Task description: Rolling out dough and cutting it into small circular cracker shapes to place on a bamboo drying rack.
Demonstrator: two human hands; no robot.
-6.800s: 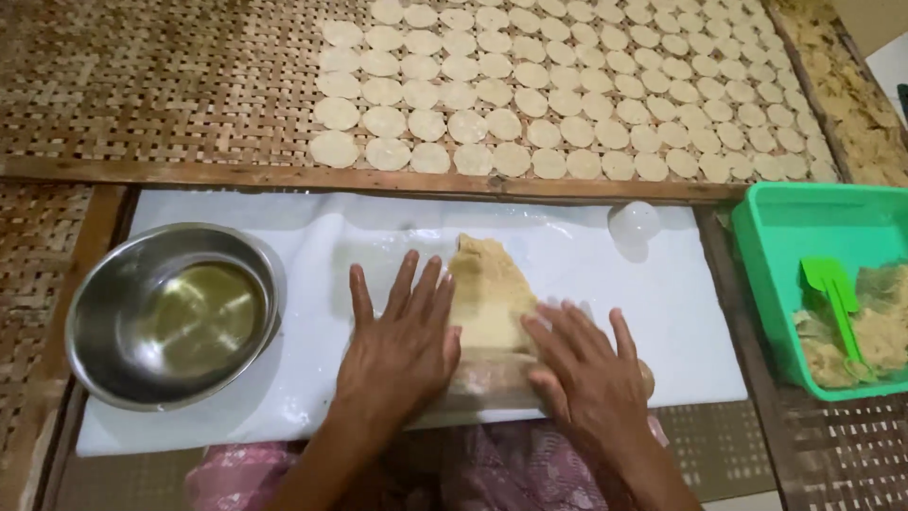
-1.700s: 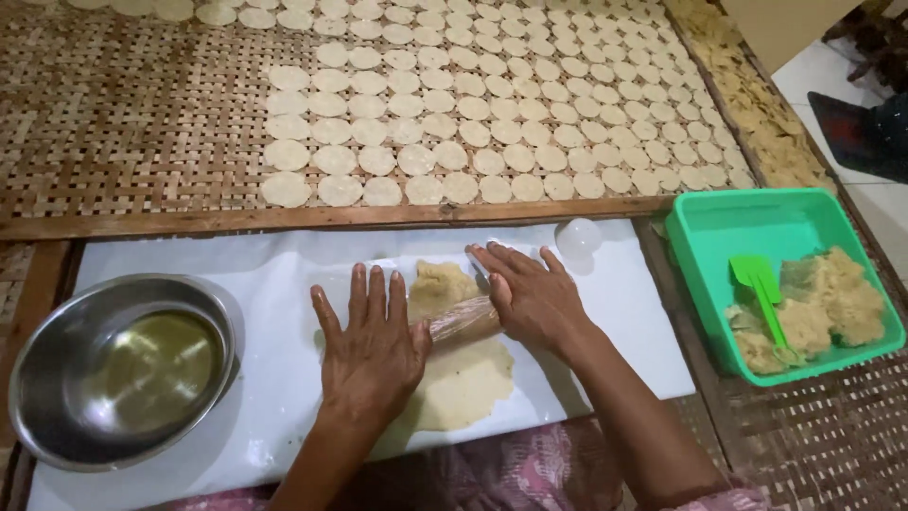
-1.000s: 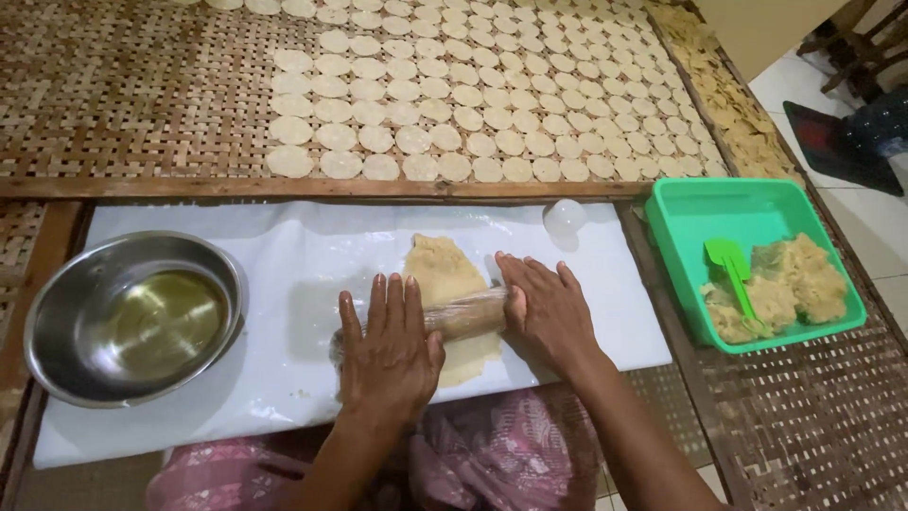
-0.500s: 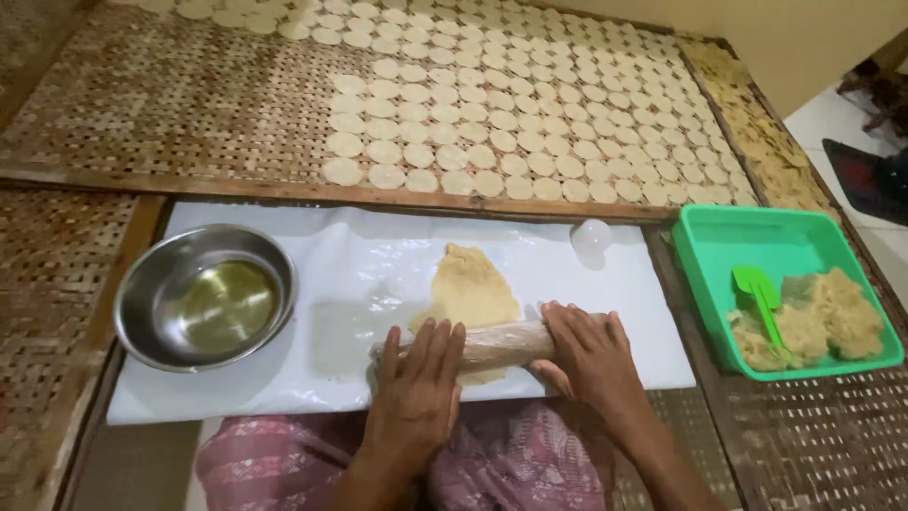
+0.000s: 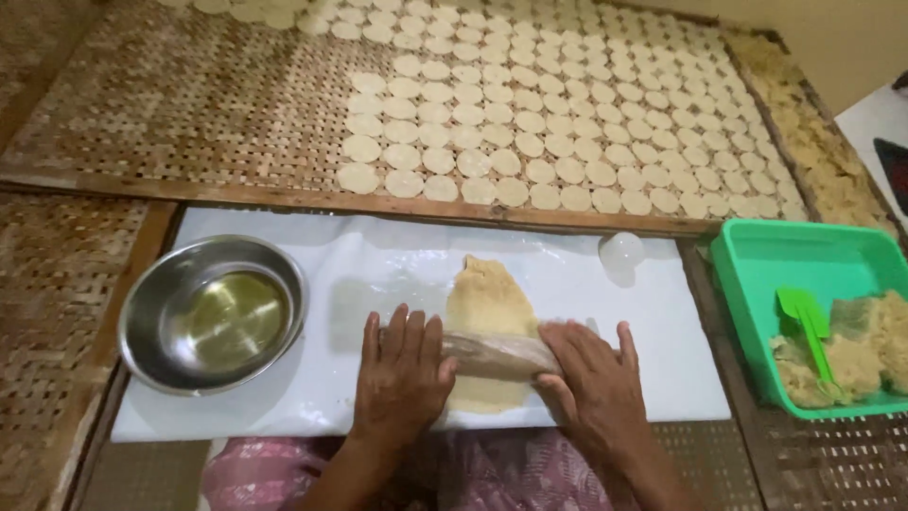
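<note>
1. The left hand (image 5: 402, 374) lies flat, fingers spread, palm pressing on the left end of a wooden rolling pin (image 5: 497, 353); it grips nothing.
2. The right hand (image 5: 596, 378) lies just as flat and open on the pin's right end.
3. The pin lies crosswise over a pale sheet of dough (image 5: 489, 312), which sits near the middle of a white plastic sheet (image 5: 378, 274) on the surface, just in front of the person.
4. A steel bowl of oil (image 5: 216, 314) stands to the left on the plastic; a green tub (image 5: 757, 255) of dough lumps with a green spatula (image 5: 804, 322) stands to the right.
5. Beyond, cut dough rounds (image 5: 530, 123) dry in rows on a woven bamboo tray (image 5: 189, 95).
6. Risks, as I judge them: uneven pressure from the two palms could thin one edge until the dough tears; dough may stick to the pin and lift; the plastic could slide or wrinkle under a push; a wide left stroke might nudge the oil bowl.
</note>
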